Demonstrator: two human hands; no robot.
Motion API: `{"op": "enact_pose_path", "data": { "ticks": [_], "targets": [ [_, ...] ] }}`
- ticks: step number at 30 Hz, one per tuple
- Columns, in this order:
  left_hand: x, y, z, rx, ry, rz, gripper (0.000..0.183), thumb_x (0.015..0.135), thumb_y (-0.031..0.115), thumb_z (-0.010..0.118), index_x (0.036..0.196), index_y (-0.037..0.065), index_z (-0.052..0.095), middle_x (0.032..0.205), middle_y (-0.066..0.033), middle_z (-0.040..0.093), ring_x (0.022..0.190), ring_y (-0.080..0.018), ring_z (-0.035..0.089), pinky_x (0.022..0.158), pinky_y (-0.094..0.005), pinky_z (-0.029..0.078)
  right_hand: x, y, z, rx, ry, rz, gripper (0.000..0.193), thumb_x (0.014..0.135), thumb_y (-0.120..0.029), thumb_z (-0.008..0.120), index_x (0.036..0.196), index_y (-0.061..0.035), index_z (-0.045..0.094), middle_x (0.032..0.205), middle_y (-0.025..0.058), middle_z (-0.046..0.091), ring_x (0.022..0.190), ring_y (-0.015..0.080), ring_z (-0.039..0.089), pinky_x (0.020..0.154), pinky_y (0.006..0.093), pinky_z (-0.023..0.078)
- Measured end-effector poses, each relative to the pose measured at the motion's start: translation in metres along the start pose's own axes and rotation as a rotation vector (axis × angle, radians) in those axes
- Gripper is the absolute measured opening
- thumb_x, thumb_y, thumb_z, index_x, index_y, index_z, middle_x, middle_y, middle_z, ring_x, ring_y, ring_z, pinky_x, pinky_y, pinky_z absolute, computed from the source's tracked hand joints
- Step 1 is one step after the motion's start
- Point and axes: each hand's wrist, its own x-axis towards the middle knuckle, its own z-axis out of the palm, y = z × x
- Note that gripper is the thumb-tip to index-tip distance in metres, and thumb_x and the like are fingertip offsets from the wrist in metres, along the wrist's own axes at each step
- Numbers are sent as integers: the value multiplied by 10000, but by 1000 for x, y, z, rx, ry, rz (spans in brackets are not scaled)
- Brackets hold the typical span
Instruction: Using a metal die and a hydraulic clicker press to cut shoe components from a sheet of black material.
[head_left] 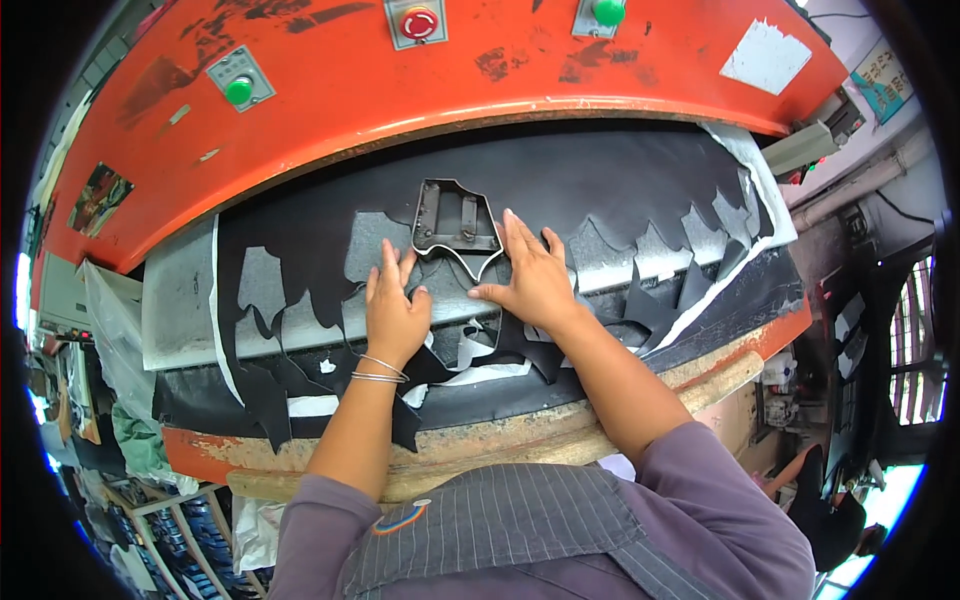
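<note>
A steel cutting die (458,241) lies on a black sheet of leather-like material (610,170), with a curved, pointed edge toward me and bars across its inside. My left hand (397,312) rests at the die's lower left, fingers stretched out flat and their tips close to its edge. On the other side, my right hand (535,278) is spread, its fingers along the die's right edge and its thumb below the pointed tip. Neither hand is wrapped around anything. Die-shaped cutouts leave jagged strips (270,400) of the sheet hanging toward the front.
Beyond the sheet stands an orange machine beam (330,130) with a red button (418,23) and two green buttons (238,91). A worn wooden rail (690,395) runs along the front. At the lower right another person (828,515) is partly visible.
</note>
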Motion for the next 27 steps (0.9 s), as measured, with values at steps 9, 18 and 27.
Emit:
{"op": "enact_pose_path", "data": {
  "ticks": [9, 18, 27],
  "targets": [
    [-1, 4, -7, 77, -39, 13, 783, 823, 141, 572, 1447, -95, 162, 1392, -98, 513, 1314, -303, 434, 1153, -464, 173, 11, 1, -6, -16, -69, -49, 1110, 672, -564, 742, 1437, 61, 236, 1443, 174, 425, 1375, 237, 364, 1111, 535, 202],
    [-4, 8, -8, 38, -62, 12, 757, 811, 148, 596, 1433, -74, 225, 1377, -116, 524, 1323, -304, 423, 1151, -475, 168, 6, 5, -8, -40, -82, -55, 1083, 668, -574, 736, 1416, 71, 290, 1447, 176, 418, 1372, 240, 366, 1122, 527, 192],
    [-21, -1, -41, -416, 106, -80, 581, 875, 145, 615, 1382, -26, 390, 1368, -204, 487, 1292, -299, 453, 1051, -381, 359, 2, -2, -53, 360, 393, -77, 917, 738, -467, 758, 1390, 55, 378, 1419, 227, 420, 1346, 326, 370, 1091, 422, 298]
  ]
}}
